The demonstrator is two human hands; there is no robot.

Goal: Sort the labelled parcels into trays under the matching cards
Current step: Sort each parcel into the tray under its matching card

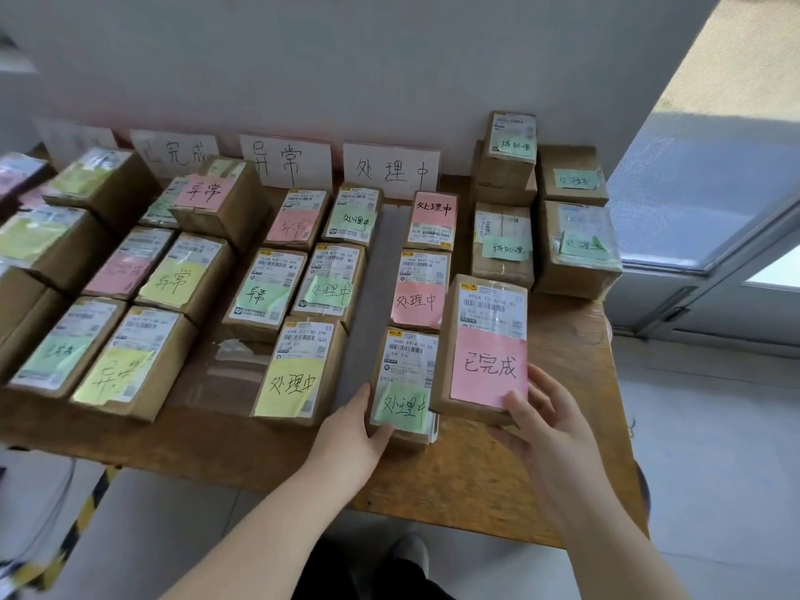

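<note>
My right hand [543,420] grips the near end of a brown parcel with a pink 已完成 note [487,346], tilted up off the wooden table [476,478]. My left hand [355,430] holds the left side of a parcel with a green 处理中 note [404,385], which lies flat at the near end of a grey tray [361,357]. Two pink-noted 处理中 parcels [417,290] lie further back in that column. White cards stand against the wall: 已完成 [175,153], 异常 [285,160], 处理中 [391,168].
Several labelled parcels fill the table to the left in rows, with 异常 and 处理中 notes. A cluster of green-noted parcels [504,244] is stacked at the back right. The table's right edge meets a glass door [692,201]. A yellow-black striped bar [82,517] runs below left.
</note>
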